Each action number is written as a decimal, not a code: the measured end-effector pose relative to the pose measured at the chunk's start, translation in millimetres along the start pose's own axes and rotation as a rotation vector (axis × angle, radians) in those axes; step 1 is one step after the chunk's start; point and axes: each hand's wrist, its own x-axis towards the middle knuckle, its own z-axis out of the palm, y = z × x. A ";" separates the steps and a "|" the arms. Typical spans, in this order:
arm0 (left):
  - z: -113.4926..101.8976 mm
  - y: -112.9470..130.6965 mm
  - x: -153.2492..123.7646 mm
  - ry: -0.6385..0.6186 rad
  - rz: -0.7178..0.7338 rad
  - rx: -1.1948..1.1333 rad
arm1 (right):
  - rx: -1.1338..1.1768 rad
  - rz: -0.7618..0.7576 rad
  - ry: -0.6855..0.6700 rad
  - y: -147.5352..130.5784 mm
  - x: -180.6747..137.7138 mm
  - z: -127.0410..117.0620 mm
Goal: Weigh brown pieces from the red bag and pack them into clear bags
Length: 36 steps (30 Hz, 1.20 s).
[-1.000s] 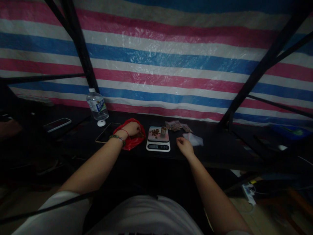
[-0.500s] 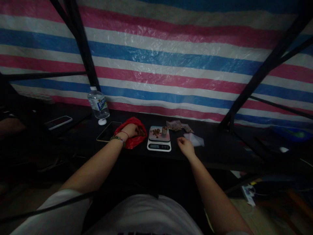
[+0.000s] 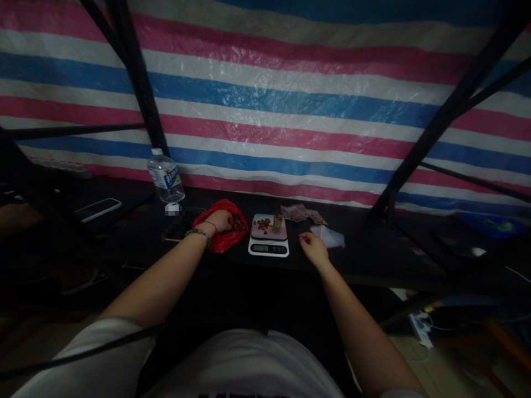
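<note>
My left hand (image 3: 222,220) reaches into an open red plastic bag (image 3: 224,242). Its curled fingertips are among small brown dried pieces (image 3: 238,224), and I cannot make out what they grip. Right of the bag, a white digital kitchen scale (image 3: 269,250) carries a loose pile of brown pieces (image 3: 263,224) and a small cup (image 3: 277,220) that looks filled with them. My right hand (image 3: 314,249) rests on the table beside the scale, fingers curled together; whether anything is in them is hidden. Just behind it lie clear empty-looking zip bags (image 3: 329,236).
Filled small clear bags (image 3: 295,213) lie behind the scale. A large clear bottle (image 3: 166,177) and a small white object (image 3: 172,209) stand left of the red bag. A phone (image 3: 98,210) lies farther left, near another person's arm (image 3: 19,215). Black metal posts (image 3: 141,77) frame the table.
The view has shifted very slightly. My left hand stays in the red bag with a small change at the fingers; my right hand keeps its place beside the scale.
</note>
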 end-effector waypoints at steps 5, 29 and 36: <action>0.4 -4.3 -0.4 0.007 -0.015 -0.035 | 0.001 0.003 0.007 0.3 0.8 0.3; -6.1 -0.9 -5.2 -0.053 0.046 -0.048 | -0.015 0.018 0.000 -2.2 0.1 -1.0; -14.0 -3.8 -5.6 -0.002 0.037 -0.015 | -0.011 0.012 -0.002 -2.7 0.2 -1.5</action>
